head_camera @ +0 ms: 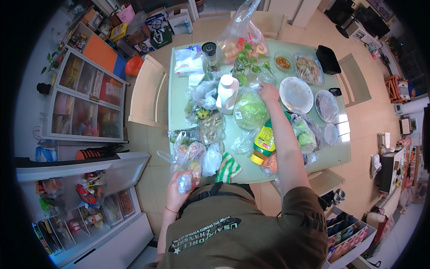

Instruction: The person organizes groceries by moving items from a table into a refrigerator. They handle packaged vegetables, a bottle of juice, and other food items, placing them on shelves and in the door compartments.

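My right hand (269, 94) reaches across the table and grips the gathered end of a clear plastic bag around a pale green head of lettuce or cabbage (252, 112). Close to my waist, my left hand (179, 190) holds a small bundle of clear plastic (184, 183); its contents cannot be made out. Just beyond that hand lies a plastic bag of produce (189, 156). A white bottle (227, 94) stands left of the lettuce. Under my right forearm lies a green and yellow squeeze bottle (263, 143), beside bagged carrots (269, 164).
The glass-topped table (235, 169) also bears a striped cloth (229, 168), bagged leafy greens (306, 136), an oval dish (295, 94), covered dishes (326, 106) and a potted plant (243, 65). At the left stands an open refrigerator (100, 232). A chair (147, 94) adjoins the table.
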Demonstrator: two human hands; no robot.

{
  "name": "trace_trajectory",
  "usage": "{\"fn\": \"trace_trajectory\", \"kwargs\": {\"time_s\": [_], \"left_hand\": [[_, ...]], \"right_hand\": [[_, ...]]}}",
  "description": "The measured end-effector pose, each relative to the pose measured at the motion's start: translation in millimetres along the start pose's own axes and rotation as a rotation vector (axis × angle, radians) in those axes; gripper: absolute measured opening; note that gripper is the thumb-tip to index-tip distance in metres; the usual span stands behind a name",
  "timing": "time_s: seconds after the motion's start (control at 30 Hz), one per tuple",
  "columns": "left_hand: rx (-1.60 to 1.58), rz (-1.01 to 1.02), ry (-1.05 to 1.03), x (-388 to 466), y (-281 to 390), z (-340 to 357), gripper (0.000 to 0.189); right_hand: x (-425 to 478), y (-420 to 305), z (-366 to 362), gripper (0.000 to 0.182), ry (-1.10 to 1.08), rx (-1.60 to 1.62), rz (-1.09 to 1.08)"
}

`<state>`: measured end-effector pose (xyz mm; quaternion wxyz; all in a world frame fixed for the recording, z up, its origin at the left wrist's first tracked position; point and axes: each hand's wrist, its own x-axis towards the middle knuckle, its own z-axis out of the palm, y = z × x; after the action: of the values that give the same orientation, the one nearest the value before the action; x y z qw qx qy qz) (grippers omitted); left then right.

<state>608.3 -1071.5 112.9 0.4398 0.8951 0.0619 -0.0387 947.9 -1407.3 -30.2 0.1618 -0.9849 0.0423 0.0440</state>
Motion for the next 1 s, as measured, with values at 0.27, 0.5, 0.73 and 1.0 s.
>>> {"fn": "trace_trajectory", "kwargs": {"time_s": [0.27, 0.5, 0.73, 1.0], "left_hand": [[-0.102, 0.001, -0.025, 5, 3, 3, 0.035], [-0.092, -0.001, -0.036, 1, -8, 4, 0.034], [-0.077, 0.091, 0.012, -16, -20, -18, 0.036], [-0.459, -0.058, 0.237, -112, -95, -86, 0.036]], "right_hand": [[-64, 32, -78, 0.020, 0.697, 0.151, -0.274], [-142, 23, -139, 0.040, 0.467, 1.468, -0.025], [-210, -57, -119, 0.045, 0.368, 1.808, -0.037], [-294, -239, -31, 0.039, -0.340, 1.781, -0.307]]}}
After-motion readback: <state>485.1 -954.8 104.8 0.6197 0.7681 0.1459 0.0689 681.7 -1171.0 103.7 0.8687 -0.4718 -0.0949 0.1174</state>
